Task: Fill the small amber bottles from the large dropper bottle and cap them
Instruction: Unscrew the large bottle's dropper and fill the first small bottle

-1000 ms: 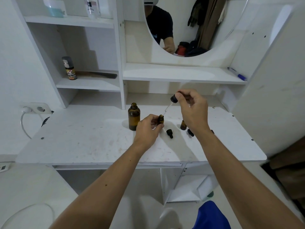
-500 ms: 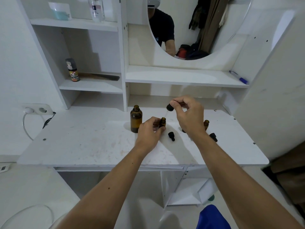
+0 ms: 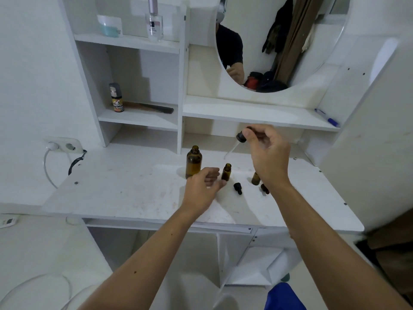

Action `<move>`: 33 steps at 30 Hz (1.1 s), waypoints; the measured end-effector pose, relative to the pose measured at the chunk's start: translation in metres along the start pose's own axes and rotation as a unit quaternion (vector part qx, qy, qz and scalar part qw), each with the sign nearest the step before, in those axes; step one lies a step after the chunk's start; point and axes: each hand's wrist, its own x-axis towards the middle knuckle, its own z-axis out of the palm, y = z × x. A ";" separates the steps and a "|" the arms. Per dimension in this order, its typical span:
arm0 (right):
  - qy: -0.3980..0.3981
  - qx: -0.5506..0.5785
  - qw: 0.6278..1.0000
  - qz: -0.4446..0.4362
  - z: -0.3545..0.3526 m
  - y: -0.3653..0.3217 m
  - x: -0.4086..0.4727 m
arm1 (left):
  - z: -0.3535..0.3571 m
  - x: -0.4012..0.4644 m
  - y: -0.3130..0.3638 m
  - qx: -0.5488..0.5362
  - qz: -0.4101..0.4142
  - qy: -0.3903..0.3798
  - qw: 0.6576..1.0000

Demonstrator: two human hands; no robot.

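Head view: large amber bottle (image 3: pixel 193 162) stands uncapped on white desk (image 3: pixel 125 189); fill level can't tell. Small amber bottle (image 3: pixel 226 172) upright, open, just right of it; left hand (image 3: pixel 204 186) beside it w/ fingers loosely spread, thumb tip touching its base. Right hand (image 3: pixel 267 153) raised, pinching black dropper (image 3: pixel 241 136), glass tip angled down-left. 2nd small bottle (image 3: pixel 255 178) partly hidden behind right wrist. Two black caps (image 3: pixel 237 188) lie btwn. Shelf: perfume bottle (image 3: pixel 154 23), label unreadable; blue pen (image 3: pixel 327 118).
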 end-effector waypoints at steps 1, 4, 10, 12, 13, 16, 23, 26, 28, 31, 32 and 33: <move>0.000 0.007 1.000 -0.003 0.002 -0.002 0.001 | -0.008 -0.007 0.000 -0.011 -0.001 -0.007 1.000; 0.004 0.042 0.999 -0.002 0.011 -0.010 0.002 | -0.035 -0.025 -0.005 -0.016 -0.006 -0.017 1.000; -0.009 0.093 0.996 -0.003 0.037 -0.023 0.009 | -0.079 -0.023 -0.016 0.006 -0.035 0.081 0.996; -0.011 0.089 0.996 -0.010 0.045 -0.026 0.012 | -0.081 -0.012 -0.019 -0.011 -0.057 0.081 0.995; -0.015 0.086 0.996 -0.013 0.049 -0.027 0.013 | -0.080 -0.005 -0.020 -0.011 -0.062 0.073 0.995; -0.028 0.083 0.996 -0.009 0.059 -0.023 0.018 | -0.076 0.013 -0.023 -0.022 -0.055 0.044 0.997; -0.081 0.059 0.995 -0.016 0.077 -0.013 0.018 | -0.069 0.030 -0.029 -0.037 -0.038 0.029 0.998; -0.114 0.040 0.993 -0.017 0.082 -0.013 0.015 | -0.068 0.030 -0.029 -0.044 -0.042 0.026 0.998; -0.140 0.024 0.990 -0.009 0.084 -0.012 0.014 | -0.068 0.030 -0.029 -0.047 -0.042 0.024 0.998; -0.165 -0.005 0.986 0.007 0.088 -0.007 0.010 | -0.067 0.030 -0.030 -0.046 -0.043 0.023 0.998; -0.167 -0.012 0.986 0.014 0.089 -0.004 0.009 | -0.067 0.031 -0.031 -0.045 -0.043 0.023 0.998; -0.166 -0.016 0.986 0.022 0.090 -0.003 0.007 | -0.067 0.031 -0.031 -0.044 -0.043 0.024 0.998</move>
